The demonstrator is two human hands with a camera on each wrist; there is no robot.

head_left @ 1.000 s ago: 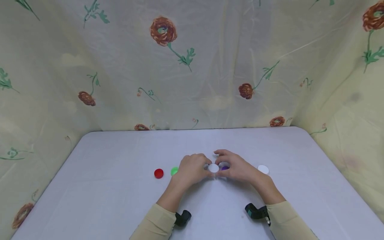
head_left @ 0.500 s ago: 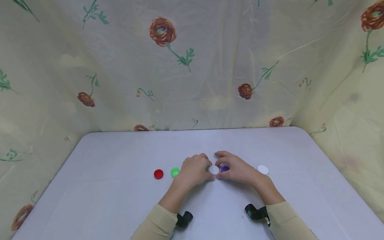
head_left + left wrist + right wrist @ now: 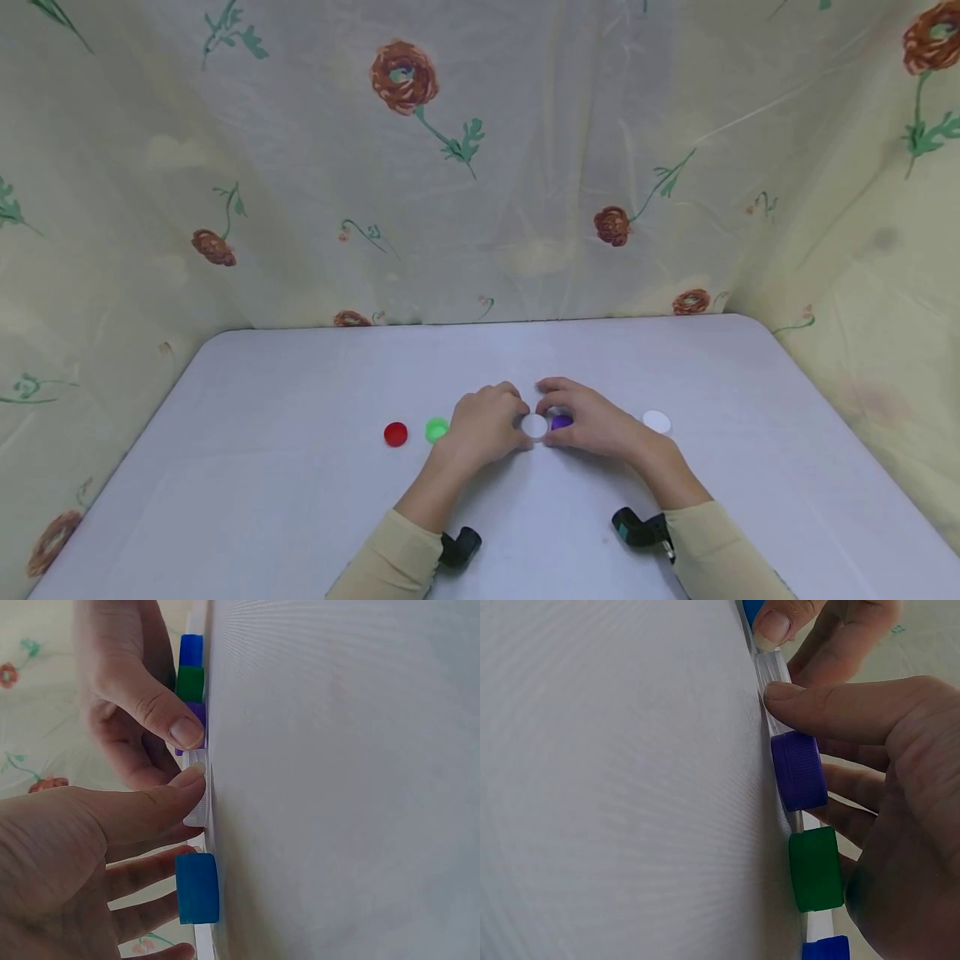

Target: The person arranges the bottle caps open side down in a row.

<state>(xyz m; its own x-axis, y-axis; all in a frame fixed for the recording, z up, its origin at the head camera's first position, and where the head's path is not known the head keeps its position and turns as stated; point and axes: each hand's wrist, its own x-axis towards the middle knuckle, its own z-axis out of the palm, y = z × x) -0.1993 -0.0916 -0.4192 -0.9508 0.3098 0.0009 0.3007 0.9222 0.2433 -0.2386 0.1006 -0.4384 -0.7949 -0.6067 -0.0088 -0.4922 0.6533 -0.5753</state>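
Note:
A clear, whitish bottle cap [image 3: 535,427] sits between my two hands at the middle of the table. My left hand [image 3: 483,427] pinches its left side between thumb and fingers. From the right, my right hand [image 3: 600,421] pinches the same cap, its thumb [image 3: 787,694] across the ribbed side in the right wrist view. Right beside it, under the right hand, stands a purple cap [image 3: 799,771]. A light blue cap [image 3: 197,889] stands near the left hand's fingers; in the head view that hand hides it.
To the left lie a red cap [image 3: 395,434] and a light green cap [image 3: 437,430]. Beyond the purple cap stand a dark green cap [image 3: 815,868] and a blue cap [image 3: 826,948]. A white disc [image 3: 657,422] lies right of the right hand. Floral curtain [image 3: 480,233] hangs behind the table.
The clear cap has come slightly lower and nearer the person in the head view, the thumbs moving down with it. More of the green and purple caps shows. Over the last half second little has moved.

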